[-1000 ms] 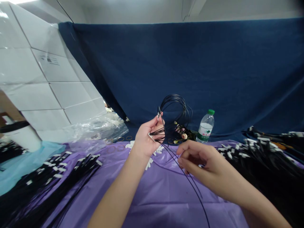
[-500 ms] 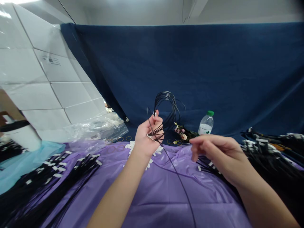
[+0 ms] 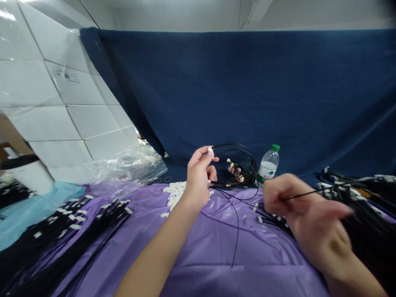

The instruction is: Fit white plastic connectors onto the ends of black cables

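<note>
Near the middle, my left hand (image 3: 200, 177) is closed on a bundle of thin black cables (image 3: 244, 147). A white end piece shows between its thumb and fingertip, another white end lower at the palm. The cables loop out rightward from the fingers, and one loose strand hangs over the purple cloth. On the right, my right hand (image 3: 305, 218) is turned over, fingers curled and thumb out, somewhat blurred by motion. A black cable runs from its curled fingers toward the right. White end pieces (image 3: 175, 196) lie in a pile behind my left forearm.
Purple cloth (image 3: 216, 247) covers the table. Black cables with white ends lie in bundles at left (image 3: 102, 231) and right (image 3: 355, 214). A water bottle (image 3: 268, 167) and small flowers (image 3: 236, 171) stand at the back, before a blue curtain (image 3: 232, 90). A lidded cup (image 3: 29, 175) is at far left.
My left hand has turned, so the cable loop now leans right and lower instead of standing up. My right hand has rolled over and curled, with a black cable now at its fingers.
</note>
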`<state>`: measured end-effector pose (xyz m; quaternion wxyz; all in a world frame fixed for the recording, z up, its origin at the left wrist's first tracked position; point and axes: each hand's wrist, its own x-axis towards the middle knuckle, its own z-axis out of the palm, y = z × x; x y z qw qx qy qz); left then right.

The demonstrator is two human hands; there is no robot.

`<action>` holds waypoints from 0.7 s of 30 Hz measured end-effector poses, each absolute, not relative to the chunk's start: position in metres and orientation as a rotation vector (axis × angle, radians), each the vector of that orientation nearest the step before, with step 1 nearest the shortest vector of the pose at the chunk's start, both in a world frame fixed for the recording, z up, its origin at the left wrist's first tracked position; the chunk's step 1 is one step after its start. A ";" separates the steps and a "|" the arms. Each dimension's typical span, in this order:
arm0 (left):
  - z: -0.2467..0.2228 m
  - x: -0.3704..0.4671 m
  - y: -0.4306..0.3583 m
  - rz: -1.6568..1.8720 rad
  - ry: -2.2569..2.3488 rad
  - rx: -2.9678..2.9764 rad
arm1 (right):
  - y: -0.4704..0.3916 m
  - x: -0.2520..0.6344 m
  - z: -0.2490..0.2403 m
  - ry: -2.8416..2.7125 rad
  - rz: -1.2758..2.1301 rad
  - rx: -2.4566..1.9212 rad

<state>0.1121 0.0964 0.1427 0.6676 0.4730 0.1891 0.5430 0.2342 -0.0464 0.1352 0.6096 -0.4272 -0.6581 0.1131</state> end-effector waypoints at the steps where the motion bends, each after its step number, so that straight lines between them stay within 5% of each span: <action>1: 0.142 0.114 0.094 1.212 0.417 1.114 | -0.046 0.231 0.135 -1.567 0.261 -1.108; 8: 0.144 0.116 0.076 1.045 0.374 1.181 | -0.031 0.230 0.133 -1.572 0.071 -1.501; 21: 0.145 0.115 0.073 1.048 0.319 1.280 | -0.032 0.233 0.133 -1.519 0.013 -1.550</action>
